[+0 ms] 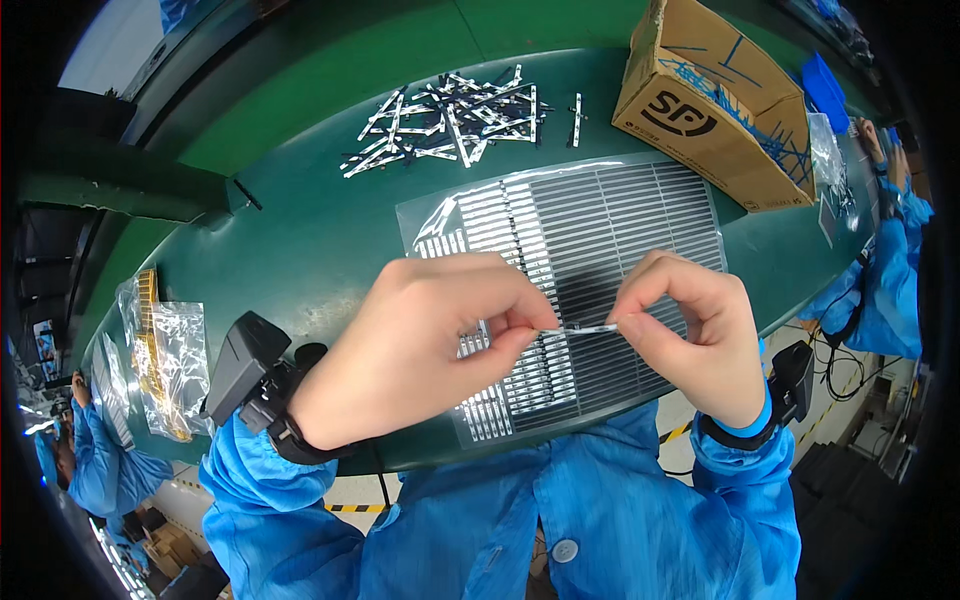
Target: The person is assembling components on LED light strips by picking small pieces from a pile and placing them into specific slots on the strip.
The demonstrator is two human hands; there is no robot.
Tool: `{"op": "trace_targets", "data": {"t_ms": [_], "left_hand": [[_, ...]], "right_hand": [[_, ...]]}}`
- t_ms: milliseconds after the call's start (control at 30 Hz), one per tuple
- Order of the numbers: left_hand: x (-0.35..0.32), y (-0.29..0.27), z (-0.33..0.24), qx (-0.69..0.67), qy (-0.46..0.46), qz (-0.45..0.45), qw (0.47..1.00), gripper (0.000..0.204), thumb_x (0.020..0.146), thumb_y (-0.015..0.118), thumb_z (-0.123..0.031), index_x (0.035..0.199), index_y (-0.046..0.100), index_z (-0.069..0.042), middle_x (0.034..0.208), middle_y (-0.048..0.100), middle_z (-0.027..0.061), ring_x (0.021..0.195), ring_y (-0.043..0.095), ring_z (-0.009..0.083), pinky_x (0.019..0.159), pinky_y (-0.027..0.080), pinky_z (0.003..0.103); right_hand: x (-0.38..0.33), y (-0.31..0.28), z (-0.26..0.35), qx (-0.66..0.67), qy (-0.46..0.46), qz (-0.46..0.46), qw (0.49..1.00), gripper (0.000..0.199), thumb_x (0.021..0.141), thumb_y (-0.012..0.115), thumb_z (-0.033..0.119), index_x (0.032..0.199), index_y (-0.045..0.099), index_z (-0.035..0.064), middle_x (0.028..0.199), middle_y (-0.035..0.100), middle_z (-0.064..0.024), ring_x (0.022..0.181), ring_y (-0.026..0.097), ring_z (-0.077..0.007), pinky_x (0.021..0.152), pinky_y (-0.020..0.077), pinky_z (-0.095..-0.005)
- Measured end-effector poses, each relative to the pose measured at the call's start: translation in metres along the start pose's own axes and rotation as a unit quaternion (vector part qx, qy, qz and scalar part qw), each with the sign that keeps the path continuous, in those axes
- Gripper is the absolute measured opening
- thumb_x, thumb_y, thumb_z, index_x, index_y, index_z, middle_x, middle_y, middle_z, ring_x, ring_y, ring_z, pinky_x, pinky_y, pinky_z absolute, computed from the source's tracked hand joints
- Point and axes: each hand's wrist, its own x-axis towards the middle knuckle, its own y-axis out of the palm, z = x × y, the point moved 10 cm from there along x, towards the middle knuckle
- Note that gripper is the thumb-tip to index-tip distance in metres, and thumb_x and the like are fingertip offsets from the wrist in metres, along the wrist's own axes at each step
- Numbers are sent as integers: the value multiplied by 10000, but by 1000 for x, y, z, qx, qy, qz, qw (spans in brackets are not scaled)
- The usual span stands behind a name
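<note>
My left hand [440,335] and my right hand [690,330] face each other, each with thumb and forefinger pinched. Between them they hold a narrow white strip [588,329] by its two ends, slightly above a clear plastic sheet [425,215]. Dark bars [630,230] in rows fill the sheet's right part. White strips with small dark marks [487,215] lie side by side in columns on its left part; my left hand covers some of them. Beyond the sheet is a loose pile of black-and-white strips [450,120], with a single strip [577,120] apart to its right.
An open cardboard box [690,135] with blue strands inside stands at the far right, beside a blue bin [824,92]. Clear bags with yellow strips [165,360] lie on the green table [290,245] at left. Other people in blue sit at both ends.
</note>
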Motion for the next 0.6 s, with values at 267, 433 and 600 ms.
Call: {"op": "trace_targets", "data": {"t_ms": [267,433,600], "left_hand": [[-14,0,-9,-33,10,-29,999,222,786,728,59,986,743,-34,862,728,47,758,684,147,654,531,266],[-21,2,-35,-41,110,-25,993,264,766,762,50,1012,751,-45,865,748,58,740,700,195,657,549,293],[-27,7,-44,-62,139,-1,988,169,750,770,58,884,761,-43,901,727,82,775,695,196,649,545,299]], "right_hand": [[0,14,1,96,23,130,987,41,842,645,-40,868,660,-12,849,649,-42,830,601,-111,755,477,-267],[4,21,10,85,-4,138,987,56,838,642,-39,879,640,-2,849,628,-33,808,585,-108,750,475,-268],[14,16,25,-1,-77,93,993,87,799,638,-51,856,618,10,816,598,-52,788,581,-144,735,468,-279]]}}
